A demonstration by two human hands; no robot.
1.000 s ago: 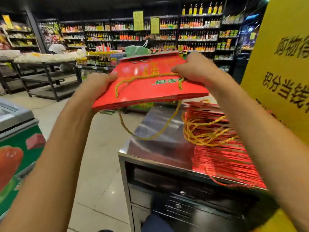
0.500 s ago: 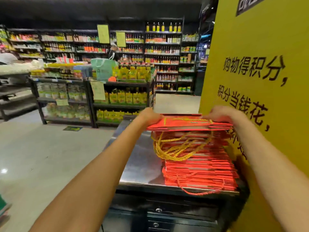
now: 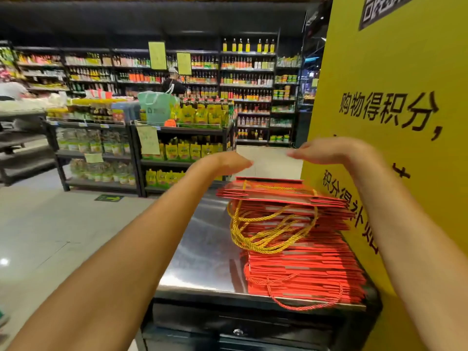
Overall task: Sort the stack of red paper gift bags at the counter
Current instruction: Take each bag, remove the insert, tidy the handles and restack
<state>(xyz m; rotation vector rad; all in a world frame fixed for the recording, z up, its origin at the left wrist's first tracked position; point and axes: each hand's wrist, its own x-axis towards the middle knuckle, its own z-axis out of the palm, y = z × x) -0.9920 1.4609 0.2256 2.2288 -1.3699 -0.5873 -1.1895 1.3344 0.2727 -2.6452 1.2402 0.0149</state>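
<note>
A tall stack of flat red paper gift bags (image 3: 301, 264) lies on the right side of a steel counter (image 3: 205, 252). Yellow cord handles (image 3: 268, 231) spill from its upper part and a red cord hangs over the front edge. The top bag (image 3: 276, 192) lies flat, a little askew. My left hand (image 3: 225, 164) hovers above the stack's far left corner with fingers straight, holding nothing. My right hand (image 3: 326, 152) hovers above the far right side, fingers extended leftward, also empty. Neither hand touches the bags.
A tall yellow sign panel (image 3: 395, 122) with black characters stands right against the stack. Dark drawers (image 3: 238, 330) sit under the counter. Across a tiled aisle (image 3: 50, 236) stand shelves of yellow pouches (image 3: 192, 150) and bottles. A person (image 3: 173, 83) stands far back.
Both hands carried a red bag down onto the stack, let go of it, and lifted off. The bag now lies on top.
</note>
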